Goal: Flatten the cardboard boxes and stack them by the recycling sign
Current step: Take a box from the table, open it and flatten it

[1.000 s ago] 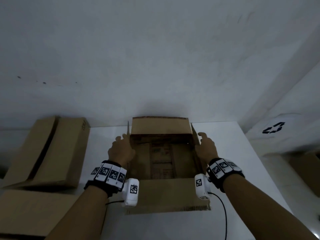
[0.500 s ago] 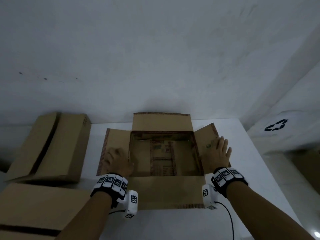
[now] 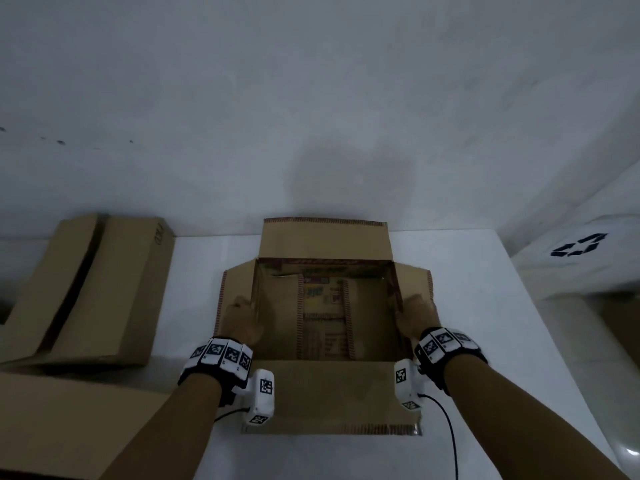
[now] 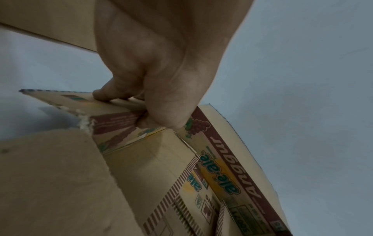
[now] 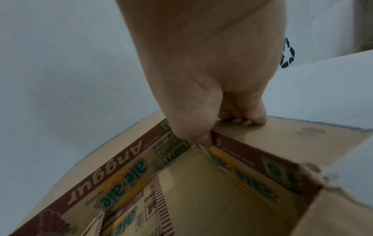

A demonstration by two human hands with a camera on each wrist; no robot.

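**A:** What does your grip have right now?

**B:** Your left hand [image 4: 161, 76] pinches the box's left wall at its top fold, thumb inside and fingers curled over the side flap. Your right hand [image 5: 212, 89] mirrors it on the right wall, thumb tucked into the inner corner. Both are clamped on cardboard.

**A:** And the box itself?

**B:** The open box [image 3: 325, 317] sits centre frame on the white bench [image 3: 485, 341], all four top flaps splayed outward, its bottom flaps closed as far as you can see.

**A:** So which step is this?

**B:** Opening is done; I'd judge you're set to collapse it. Next you'd need to free the bottom flaps, then push the walls askew until they lie flat.

**A:** Where does it go?

**B:** Toward the recycling sign [image 3: 578, 244] at the right edge of frame. Other boxes [image 3: 93, 292] wait at the left, apparently unflattened.
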